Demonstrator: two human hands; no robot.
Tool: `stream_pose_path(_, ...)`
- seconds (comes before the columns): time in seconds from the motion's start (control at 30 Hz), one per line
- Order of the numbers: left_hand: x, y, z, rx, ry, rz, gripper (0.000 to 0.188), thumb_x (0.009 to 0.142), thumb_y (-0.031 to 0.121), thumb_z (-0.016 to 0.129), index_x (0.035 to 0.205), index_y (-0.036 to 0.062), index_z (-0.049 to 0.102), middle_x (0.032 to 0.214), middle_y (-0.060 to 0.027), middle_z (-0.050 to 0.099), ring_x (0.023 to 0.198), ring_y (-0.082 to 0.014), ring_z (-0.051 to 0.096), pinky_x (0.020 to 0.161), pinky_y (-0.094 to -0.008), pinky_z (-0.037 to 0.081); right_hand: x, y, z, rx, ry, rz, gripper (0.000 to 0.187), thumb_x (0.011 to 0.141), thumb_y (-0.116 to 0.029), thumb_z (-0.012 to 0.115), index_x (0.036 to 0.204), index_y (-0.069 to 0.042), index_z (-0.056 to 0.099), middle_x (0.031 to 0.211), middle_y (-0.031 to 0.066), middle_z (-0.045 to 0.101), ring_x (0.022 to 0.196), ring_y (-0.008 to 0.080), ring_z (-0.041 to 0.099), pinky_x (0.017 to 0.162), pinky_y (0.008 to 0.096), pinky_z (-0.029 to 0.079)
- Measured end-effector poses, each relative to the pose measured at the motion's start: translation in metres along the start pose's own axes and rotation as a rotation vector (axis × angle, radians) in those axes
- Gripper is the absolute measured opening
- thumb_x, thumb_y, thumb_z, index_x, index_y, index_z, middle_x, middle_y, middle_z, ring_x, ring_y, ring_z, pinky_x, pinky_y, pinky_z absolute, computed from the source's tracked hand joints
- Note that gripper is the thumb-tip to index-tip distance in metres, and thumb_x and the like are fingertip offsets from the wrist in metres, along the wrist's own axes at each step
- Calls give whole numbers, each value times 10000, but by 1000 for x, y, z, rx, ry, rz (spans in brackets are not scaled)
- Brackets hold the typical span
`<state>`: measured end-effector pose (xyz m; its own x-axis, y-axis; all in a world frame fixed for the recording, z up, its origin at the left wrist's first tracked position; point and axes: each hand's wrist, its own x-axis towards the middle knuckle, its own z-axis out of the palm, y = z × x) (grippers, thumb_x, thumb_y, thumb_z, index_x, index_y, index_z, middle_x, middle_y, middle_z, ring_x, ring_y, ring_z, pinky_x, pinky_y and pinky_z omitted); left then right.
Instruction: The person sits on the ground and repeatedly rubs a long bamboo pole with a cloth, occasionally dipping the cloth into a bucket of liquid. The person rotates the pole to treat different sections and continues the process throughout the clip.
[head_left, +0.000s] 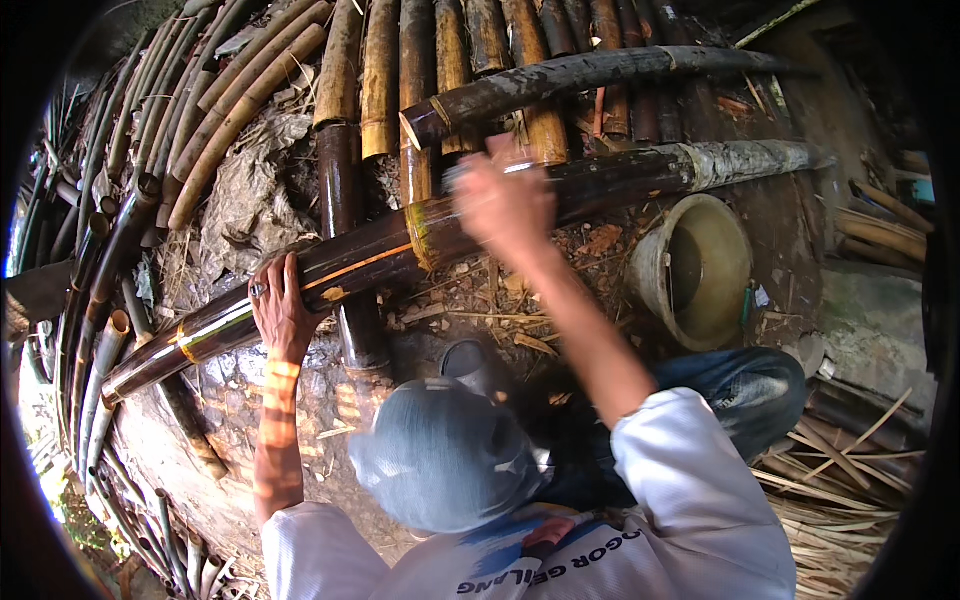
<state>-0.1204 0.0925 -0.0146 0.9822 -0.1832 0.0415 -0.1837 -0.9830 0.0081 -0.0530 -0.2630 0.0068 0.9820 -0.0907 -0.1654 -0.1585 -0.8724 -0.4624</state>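
A long dark, wet bamboo pole [365,262] slants across the middle, with yellow-brown bands at its joints and a whitish coating toward its right end. Over its left part lies my left hand [283,303], fingers wrapped over the top and gripping it. My right hand [508,203], smeared by motion, is closed above the pole right of the middle band. A small pale, pinkish thing shows at its fingers, too blurred to name. Beneath the pole, crossing it, a dark wet bamboo piece [341,185] acts as a support.
Another dark pole [600,78] lies beyond, across a row of brown bamboo lengths [455,60]. A water-filled bucket [655,262] stands at right. Many bamboo poles [120,240] crowd the left. Split strips [840,530] are heaped at lower right.
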Motion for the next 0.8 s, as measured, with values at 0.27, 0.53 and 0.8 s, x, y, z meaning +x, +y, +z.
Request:
stream_pose_path(0.27,-2,19,9,-16,203,88,1040,579,399,942,1447,47,488,1393,-153,556,1329,-376,504,1167,-552,333,-3,38,-14,-81,115,228,410,948,-583,596,1147,-276,781,1439,141,615,1459,383,443,1207,587,289)
stream_pose_path(0.53,-9,5,-1,-66,55,131,1104,611,232,924,1557,81,377,1486,-160,476,1425,-364,408,1211,-550,263,-6,21,-5,52,47,69,274,940,-487,660,1072,-275,771,1129,165,736,1176,453,625,1092,585,439)
stream_pose_path(0.8,-14,21,11,-36,130,108,1090,627,130,889,1578,101,359,1555,-146,432,1483,-347,361,1244,-546,206,-1,69,-4,-208,348,74,321,891,-495,655,1050,-248,787,1353,194,644,1299,401,550,1145,565,364)
